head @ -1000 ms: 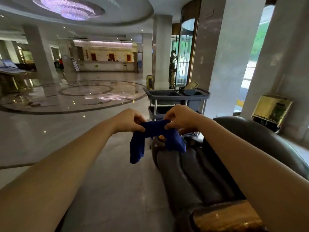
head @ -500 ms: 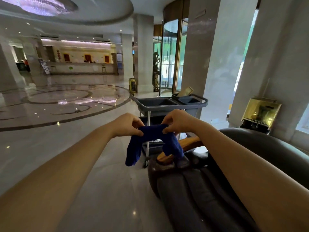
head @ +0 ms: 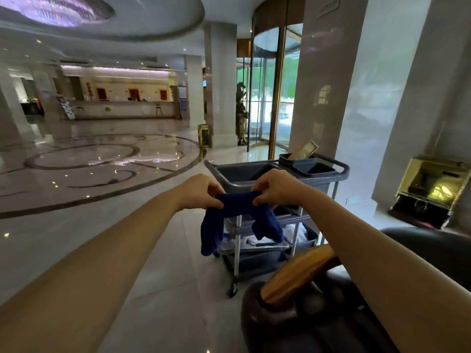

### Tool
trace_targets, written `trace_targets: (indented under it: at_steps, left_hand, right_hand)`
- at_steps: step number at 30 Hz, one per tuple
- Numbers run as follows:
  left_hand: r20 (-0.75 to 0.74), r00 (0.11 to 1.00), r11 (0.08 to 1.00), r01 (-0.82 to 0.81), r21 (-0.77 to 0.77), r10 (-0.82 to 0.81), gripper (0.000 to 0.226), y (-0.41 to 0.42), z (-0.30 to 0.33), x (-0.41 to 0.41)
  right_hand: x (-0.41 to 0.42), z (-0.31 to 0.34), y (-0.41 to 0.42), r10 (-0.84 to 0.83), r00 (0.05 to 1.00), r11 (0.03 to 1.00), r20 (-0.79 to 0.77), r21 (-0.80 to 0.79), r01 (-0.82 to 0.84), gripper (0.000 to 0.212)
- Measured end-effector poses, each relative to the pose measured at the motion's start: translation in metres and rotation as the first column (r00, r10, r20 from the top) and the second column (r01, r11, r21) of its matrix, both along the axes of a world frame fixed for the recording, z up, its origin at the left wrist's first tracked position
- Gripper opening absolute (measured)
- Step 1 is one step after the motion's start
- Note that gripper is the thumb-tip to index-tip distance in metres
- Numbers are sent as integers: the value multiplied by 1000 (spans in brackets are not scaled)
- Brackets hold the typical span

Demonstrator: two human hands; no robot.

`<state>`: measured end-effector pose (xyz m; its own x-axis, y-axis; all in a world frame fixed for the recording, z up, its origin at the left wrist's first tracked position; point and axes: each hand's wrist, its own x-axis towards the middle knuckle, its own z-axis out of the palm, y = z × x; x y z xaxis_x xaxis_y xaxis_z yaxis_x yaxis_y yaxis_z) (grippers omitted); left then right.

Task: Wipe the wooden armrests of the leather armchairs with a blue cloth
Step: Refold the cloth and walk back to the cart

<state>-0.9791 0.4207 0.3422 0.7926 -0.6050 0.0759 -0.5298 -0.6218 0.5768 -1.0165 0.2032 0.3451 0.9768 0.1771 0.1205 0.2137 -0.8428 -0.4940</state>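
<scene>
The blue cloth is stretched between both hands at chest height, its two ends hanging down. My left hand pinches its left part and my right hand pinches its right part. Below and to the right is a dark leather armchair with a wooden armrest running up toward my right forearm. The cloth hangs above and left of that armrest and does not touch it.
A grey service cart on wheels stands right behind the cloth, with bins on top and supplies on lower shelves. A gold-coloured box sits by the right pillar. Polished marble floor spreads to the left toward a reception desk and revolving door.
The view has tilted up and swung right, so the armchair sits lower in frame and the cart looks nearer. Both hands keep the cloth stretched between them, lifted slightly.
</scene>
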Motion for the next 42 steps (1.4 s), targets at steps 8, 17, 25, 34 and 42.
trace_targets:
  at_steps: [8,17,25,34,42]
  left_hand:
    - [15,999,999,46,-8,-46,23,-11,8,194]
    - [45,985,986,164,33,-165,29,-37,15,420]
    - [74,948,949,303,85,-309,21,-105,12,610]
    - [26,904,900,422,110,-427,22,-203,-31,761]
    - [-128,829,826,556,95,-544,21,-286,-77,858]
  right_hand:
    - [190,11,-12,-21,1000,1000,-12,-15,21,23]
    - [378,12,-22,-172,983,983,59,-52,175,20]
    - [526,6,-66,-365,928,923,74,-98,371,20]
    - [659,-44,-149,-476,879,878,14,-47,476,23]
    - [735,-84,-212,-570,817,821,-84,-48,568,14]
